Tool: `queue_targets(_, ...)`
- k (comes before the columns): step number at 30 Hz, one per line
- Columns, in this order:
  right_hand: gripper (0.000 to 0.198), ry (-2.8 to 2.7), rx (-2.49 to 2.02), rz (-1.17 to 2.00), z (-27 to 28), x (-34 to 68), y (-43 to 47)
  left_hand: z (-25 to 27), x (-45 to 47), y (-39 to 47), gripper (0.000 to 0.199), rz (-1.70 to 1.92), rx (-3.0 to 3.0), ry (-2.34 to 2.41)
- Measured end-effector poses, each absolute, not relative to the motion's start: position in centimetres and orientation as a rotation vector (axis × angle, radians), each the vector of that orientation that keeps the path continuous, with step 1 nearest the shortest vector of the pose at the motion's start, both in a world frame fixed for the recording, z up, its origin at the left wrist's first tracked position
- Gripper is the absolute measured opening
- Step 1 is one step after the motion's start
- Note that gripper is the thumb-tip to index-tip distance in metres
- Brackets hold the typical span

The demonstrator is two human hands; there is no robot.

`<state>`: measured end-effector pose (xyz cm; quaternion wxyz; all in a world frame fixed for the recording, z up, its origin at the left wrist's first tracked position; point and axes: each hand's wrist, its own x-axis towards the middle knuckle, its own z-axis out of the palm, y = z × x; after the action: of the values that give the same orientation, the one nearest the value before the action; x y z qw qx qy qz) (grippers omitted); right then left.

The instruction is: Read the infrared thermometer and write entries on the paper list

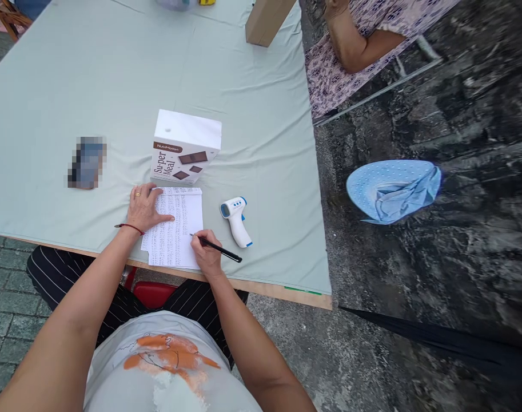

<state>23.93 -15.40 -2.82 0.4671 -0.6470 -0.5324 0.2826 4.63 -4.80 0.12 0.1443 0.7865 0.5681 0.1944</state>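
Sheets of paper (172,229) covered in columns of small handwriting lie near the table's front edge. My left hand (144,209) rests flat on their upper left part, thumb and fingers spread. In my right hand (207,252) a black pen (220,249) is gripped, its tip at the right side of the top sheet. Just beyond the paper stands a white box (187,146) printed "NutriMotion Super Meal". A white and blue infrared thermometer (236,222) lies to the right of my right hand.
A pale green cloth covers the table (269,171). A pixelated, phone-like object (88,163) lies left. A cardboard box (269,23) stands at the far edge. Another person's arm (355,43) shows at upper right. A light blue hat (393,191) is against the dark stone, right of the table.
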Motion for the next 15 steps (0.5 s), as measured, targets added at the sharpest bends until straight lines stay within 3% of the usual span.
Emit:
queue_targets(7,0.025,-1.508,-1.628,0.397,-1.7,25.1,-14.2,0.2,4.6,-4.7,0.075,0.575,2.264,1.628)
queue_targets(12,0.028,-1.695,-1.909,0.258,-2.5,25.7,-10.5,-0.2,4.3,-4.6,0.041,0.684,2.189,1.651)
queue_targets(15,0.025,-1.692,-1.981,0.283,-3.1,25.0,-8.9,-0.5,4.0,-4.2,0.039,0.834,2.012,1.699)
